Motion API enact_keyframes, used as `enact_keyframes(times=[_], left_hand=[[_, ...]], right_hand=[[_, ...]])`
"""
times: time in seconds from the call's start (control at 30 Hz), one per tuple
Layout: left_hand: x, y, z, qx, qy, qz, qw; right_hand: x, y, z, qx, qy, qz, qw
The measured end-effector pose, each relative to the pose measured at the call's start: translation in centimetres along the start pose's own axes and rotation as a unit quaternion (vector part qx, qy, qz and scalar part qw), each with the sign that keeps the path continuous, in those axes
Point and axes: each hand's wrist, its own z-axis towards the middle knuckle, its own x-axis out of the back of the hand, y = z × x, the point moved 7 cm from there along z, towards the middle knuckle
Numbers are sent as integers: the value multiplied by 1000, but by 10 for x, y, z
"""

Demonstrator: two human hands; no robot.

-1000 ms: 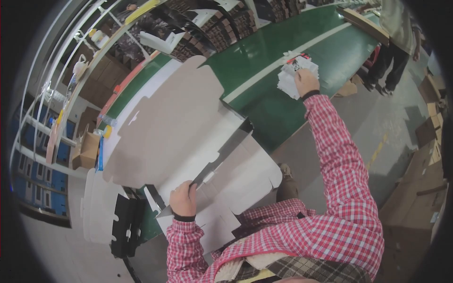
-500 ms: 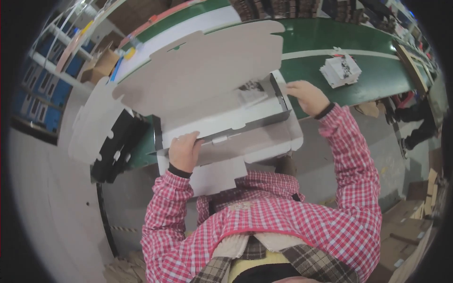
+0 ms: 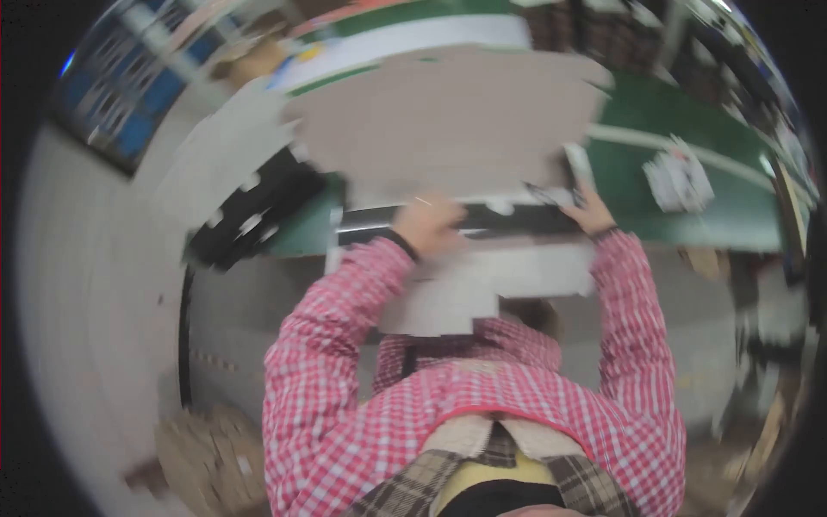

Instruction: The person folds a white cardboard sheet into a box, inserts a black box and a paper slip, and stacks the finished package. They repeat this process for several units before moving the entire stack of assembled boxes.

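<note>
Cardboard box (image 3: 448, 138) gripped at its front edge by both hands, left hand (image 3: 428, 226) and right hand (image 3: 592, 213), fingers curled.

Grey-brown cardboard box (image 3: 448, 129) over green conveyor belt (image 3: 680, 121)
Red-and-white checked sleeves (image 3: 336, 345); black flat blanks (image 3: 250, 215) at left; white line (image 3: 732, 159) along belt; white paper stack (image 3: 679, 181).

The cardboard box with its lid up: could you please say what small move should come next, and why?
Probably fold the lid down. Both the left hand and the right hand rest on the front wall of the box, and the lid stands open behind it. The picture is blurred, so this is tentative.
</note>
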Motion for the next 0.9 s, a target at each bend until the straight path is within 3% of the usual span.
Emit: enact_keyframes(times=[0.07, 0.17, 0.3, 0.33, 0.37, 0.47, 0.57, 0.7, 0.77, 0.9], left_hand=[[-65, 46, -12, 28, -275, -61, 959], [-99, 75, 6, 45, -374, -60, 924], [-70, 39, 6, -85, -178, 83, 977], [-47, 27, 15, -107, -78, 113, 985], [-28, 18, 19, -134, 20, 142, 981], [23, -15, 43, -177, 125, 199, 956], [50, -88, 55, -119, 145, 202, 961], [65, -184, 55, -48, 103, 194, 974], [39, -245, 23, 103, -9, 266, 958], [-60, -215, 16, 239, -208, 184, 930]], right_hand=[[32, 40, -63, -136, -4, -43, 990], [45, 118, -107, -224, 43, -105, 968], [34, 30, -94, -131, 113, 21, 985], [36, 21, -82, -125, 135, 26, 983], [37, 18, -74, -121, 159, 36, 979], [31, -41, -68, -60, 143, 140, 978], [35, -41, -95, -22, 191, 108, 975], [45, -9, -176, -97, 239, 77, 963], [45, 21, -229, -193, 248, 72, 947], [29, 39, -379, -312, 296, 94, 898]])
